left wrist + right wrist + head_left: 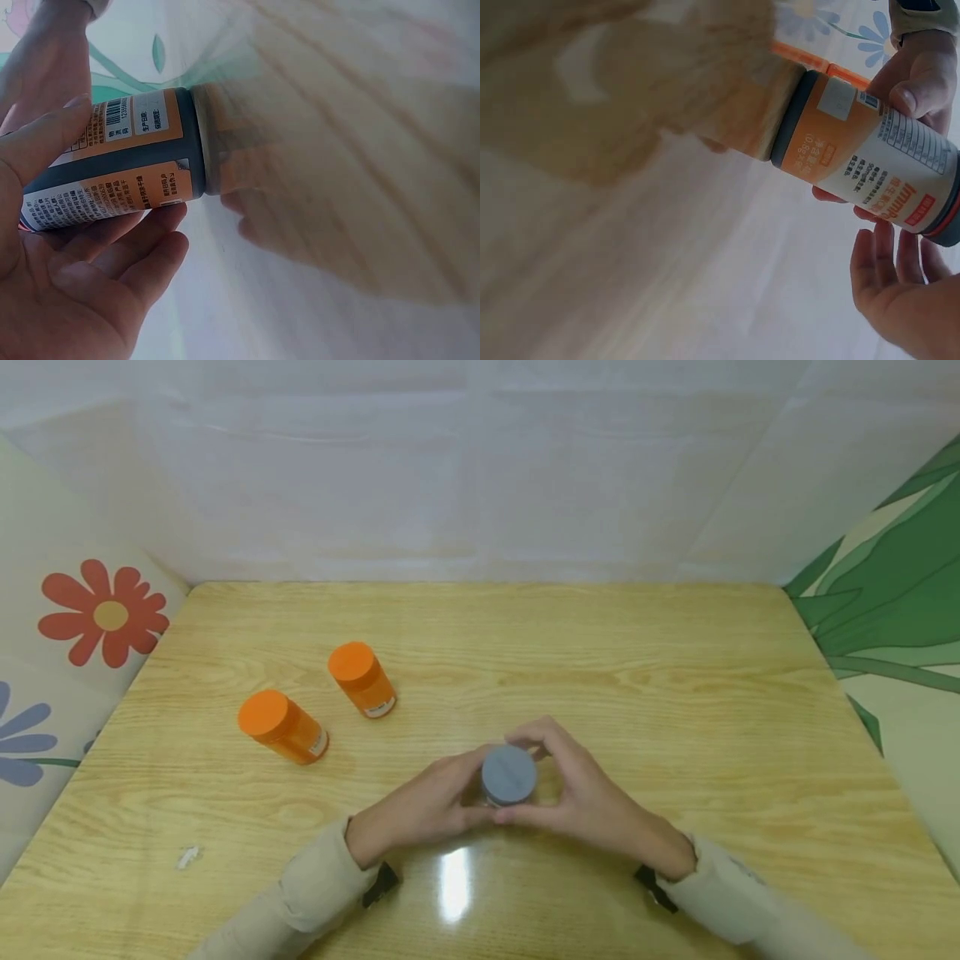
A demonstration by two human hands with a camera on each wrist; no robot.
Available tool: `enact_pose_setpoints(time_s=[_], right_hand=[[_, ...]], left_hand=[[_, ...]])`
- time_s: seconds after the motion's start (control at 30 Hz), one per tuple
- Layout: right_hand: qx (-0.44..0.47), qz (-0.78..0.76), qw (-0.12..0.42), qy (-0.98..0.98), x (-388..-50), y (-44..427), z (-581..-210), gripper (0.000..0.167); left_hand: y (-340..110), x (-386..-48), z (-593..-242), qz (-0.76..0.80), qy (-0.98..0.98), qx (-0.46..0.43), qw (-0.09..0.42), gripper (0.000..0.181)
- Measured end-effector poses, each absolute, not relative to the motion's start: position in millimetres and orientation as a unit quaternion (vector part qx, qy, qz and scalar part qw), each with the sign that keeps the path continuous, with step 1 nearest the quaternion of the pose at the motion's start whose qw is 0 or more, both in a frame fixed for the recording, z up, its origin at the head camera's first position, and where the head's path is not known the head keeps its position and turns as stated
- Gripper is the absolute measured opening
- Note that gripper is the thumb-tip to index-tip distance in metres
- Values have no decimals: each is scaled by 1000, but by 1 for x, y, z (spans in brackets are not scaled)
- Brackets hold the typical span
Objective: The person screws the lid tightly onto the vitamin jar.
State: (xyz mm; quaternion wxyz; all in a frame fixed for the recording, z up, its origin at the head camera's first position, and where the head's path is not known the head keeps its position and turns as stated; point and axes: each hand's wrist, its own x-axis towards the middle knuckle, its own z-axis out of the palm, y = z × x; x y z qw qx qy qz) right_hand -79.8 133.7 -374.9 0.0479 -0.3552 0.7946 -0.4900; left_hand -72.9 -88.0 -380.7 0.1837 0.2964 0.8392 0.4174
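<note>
A dark grey supplement bottle [509, 775] with an orange and white label stands upright on the table near its front middle. From one side my left hand [431, 806] holds it, thumb and fingers around the body. My right hand [585, 793] grips it from the other side, its thumb and index finger around the grey-lidded top. The left wrist view shows the printed back label of the bottle [112, 161]. In the right wrist view the bottle's [862, 154] base meets the table, with the right fingers [889, 262] by the lid.
Two orange bottles with orange lids, a nearer one [283, 727] and a farther one [362, 679], stand to the left on the wooden table [637, 643]. A small white scrap [187, 857] lies at front left. A white sheet [480, 468] rises behind the table.
</note>
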Motion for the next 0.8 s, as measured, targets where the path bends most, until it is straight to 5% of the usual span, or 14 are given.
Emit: enact_pose_setpoints(time_s=[0.37,0.8], right_hand=[[-410,-477,71,774,-81,137,-368,68],[-374,-477,64,793,-80,129,-370,66]], left_hand=[[-89,-74,-382,422,833,314,171,62],[-88,-73,-380,406,845,303,169,60]])
